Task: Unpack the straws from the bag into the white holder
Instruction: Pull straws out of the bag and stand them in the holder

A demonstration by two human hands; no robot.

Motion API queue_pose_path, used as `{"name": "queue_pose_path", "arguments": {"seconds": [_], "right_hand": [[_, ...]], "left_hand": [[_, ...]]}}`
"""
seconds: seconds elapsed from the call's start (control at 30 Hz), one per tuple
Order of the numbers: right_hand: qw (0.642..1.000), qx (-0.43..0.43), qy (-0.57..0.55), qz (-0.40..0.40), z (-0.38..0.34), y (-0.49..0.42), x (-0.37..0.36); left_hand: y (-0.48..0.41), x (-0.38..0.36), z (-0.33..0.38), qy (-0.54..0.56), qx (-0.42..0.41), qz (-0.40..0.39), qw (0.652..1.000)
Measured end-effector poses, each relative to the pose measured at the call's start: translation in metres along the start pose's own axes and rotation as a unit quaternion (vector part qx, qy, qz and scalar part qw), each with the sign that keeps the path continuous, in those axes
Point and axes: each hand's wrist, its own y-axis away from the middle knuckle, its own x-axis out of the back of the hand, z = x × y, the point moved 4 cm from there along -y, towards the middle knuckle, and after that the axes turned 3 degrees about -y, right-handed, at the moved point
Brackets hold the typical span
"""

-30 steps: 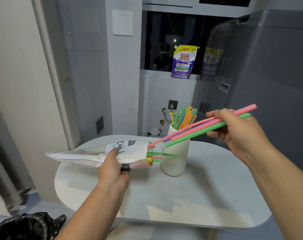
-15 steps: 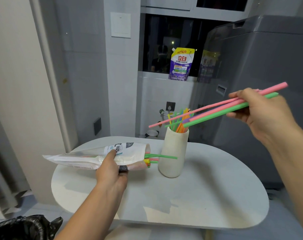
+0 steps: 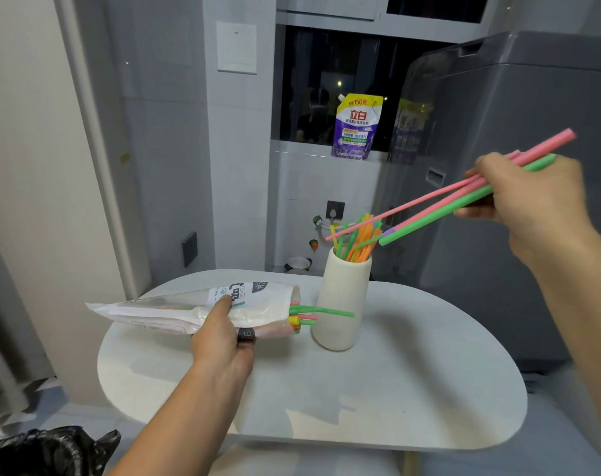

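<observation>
Two hands are in view: the left hand point(image 3: 223, 338) at about 7 o'clock and the right hand point(image 3: 529, 197) at 3 o'clock. The held straws point(image 3: 440, 204) number at least three, two pink and one green, with a purple tip that may be a fourth. One bag point(image 3: 196, 305) lies at 9 o'clock, with about four straw ends point(image 3: 306, 314) showing. One white holder point(image 3: 343, 304) stands at centre; its straws point(image 3: 359, 240) overlap too much to count. One table point(image 3: 360, 389) and one purple pouch point(image 3: 357, 127) at 12 o'clock.

Both forearms are bare, no sleeves showing anywhere up to the frame edge. Only thing worn is a wide black band-style ring point(image 3: 246, 334) on the left hand point(image 3: 223, 341), thumb side. Right hand point(image 3: 529, 197) has nothing on it.
</observation>
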Motion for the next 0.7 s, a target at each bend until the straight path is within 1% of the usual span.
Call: {"name": "queue_pose_path", "arguments": {"seconds": [0.33, 0.7], "right_hand": [[0.999, 0.034, 0.040, 0.002, -0.017, 0.003, -0.002], [0.997, 0.032, 0.068, -0.005, -0.019, 0.000, -0.008]], "left_hand": [[0.005, -0.001, 0.002, 0.003, -0.004, -0.006, 1.000], [0.007, -0.001, 0.002, 0.007, 0.000, -0.007, 1.000]]}}
